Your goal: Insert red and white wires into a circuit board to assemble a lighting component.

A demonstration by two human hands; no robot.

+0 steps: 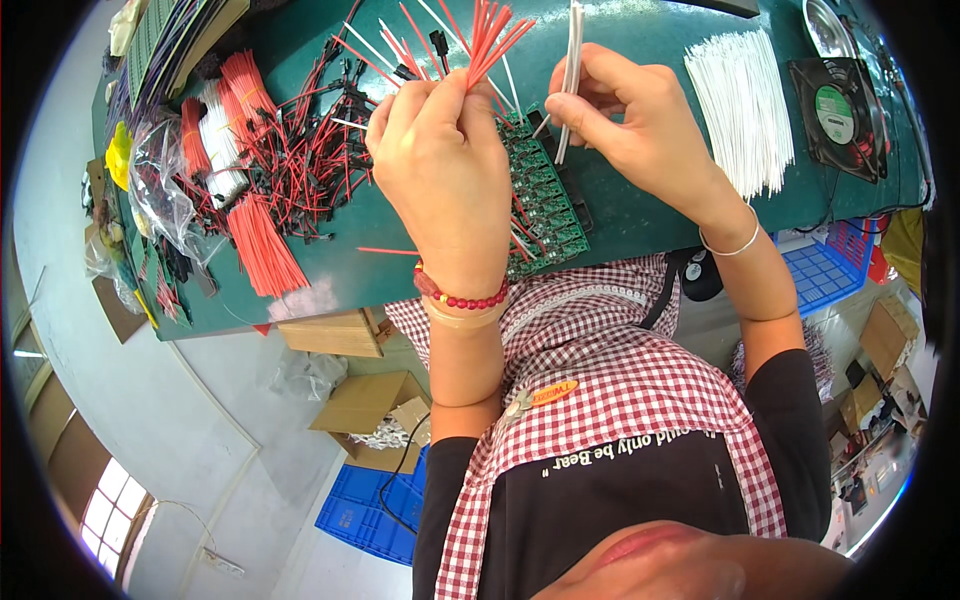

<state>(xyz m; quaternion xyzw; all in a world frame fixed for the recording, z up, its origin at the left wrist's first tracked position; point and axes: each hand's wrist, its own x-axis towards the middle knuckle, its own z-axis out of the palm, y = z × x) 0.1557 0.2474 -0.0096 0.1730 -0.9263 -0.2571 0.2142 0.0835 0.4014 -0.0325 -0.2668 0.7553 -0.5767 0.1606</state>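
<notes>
My left hand (pixel 438 165), a red bead bracelet on its wrist, is closed around a bunch of red wires (pixel 492 40) that fan out past the fingers. A few white wires and a black connector (pixel 438 42) show beside that bunch. Between the thumb and fingers of my right hand (pixel 640 125) is a thin upright bundle of white wires (pixel 574 55). Below and between both hands lies a green circuit board panel (pixel 550 195) at the near edge of the table. Several loose red and white wire ends rest on it, and my left hand hides part of its left side.
On the green table (pixel 640 235), red wire bundles (pixel 265 245) and tangled red-black connector leads (pixel 310 140) lie left, near a clear plastic bag (pixel 165 190). To the right are a white wire pile (pixel 740 110) and a black fan (pixel 838 115). Blue crates (pixel 370 510) stand below.
</notes>
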